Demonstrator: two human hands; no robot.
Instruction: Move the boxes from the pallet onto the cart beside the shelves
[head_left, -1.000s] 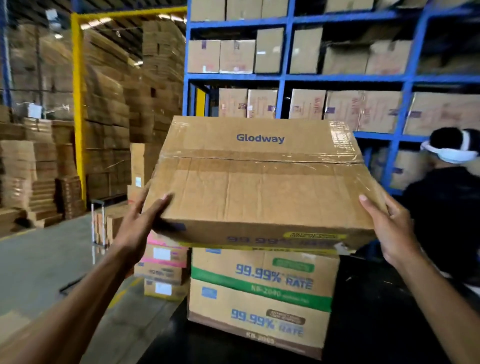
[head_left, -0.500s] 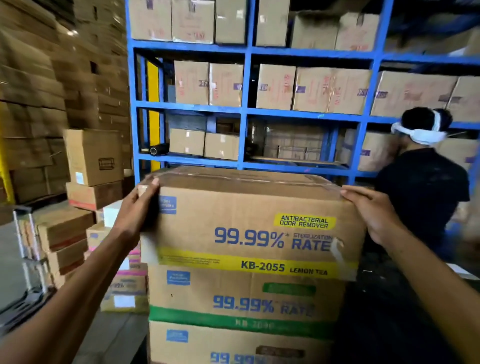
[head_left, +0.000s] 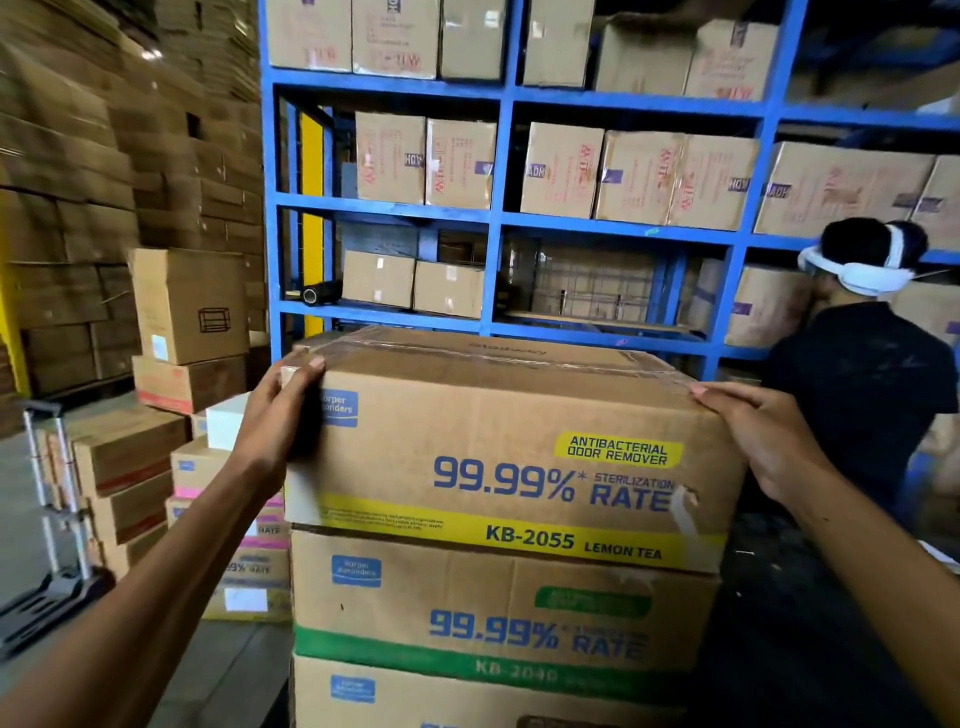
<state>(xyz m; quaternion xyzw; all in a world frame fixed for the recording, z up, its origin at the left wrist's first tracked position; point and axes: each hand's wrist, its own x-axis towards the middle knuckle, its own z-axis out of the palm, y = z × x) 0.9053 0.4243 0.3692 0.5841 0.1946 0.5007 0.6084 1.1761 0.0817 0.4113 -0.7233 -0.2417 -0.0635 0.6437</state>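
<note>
A brown carton with a yellow band, marked KB-2055 Lemon Tea (head_left: 498, 457), sits flat on top of a stack. Under it lies a green-banded carton (head_left: 498, 618), and a third carton (head_left: 441, 696) shows at the bottom edge. My left hand (head_left: 280, 421) grips the top carton's upper left corner. My right hand (head_left: 753, 431) holds its upper right corner. The surface under the stack is hidden.
Blue shelves (head_left: 498, 218) full of cartons stand right behind the stack. A person in a black shirt (head_left: 862, 395) works at the shelves on the right. To the left are low piles of cartons (head_left: 130, 467), a folding trolley (head_left: 52, 545) and tall cardboard stacks (head_left: 78, 156).
The yellow-banded carton came down from a tilted, lifted position and now rests level on the green-banded one. My hands slid from its sides to its top corners.
</note>
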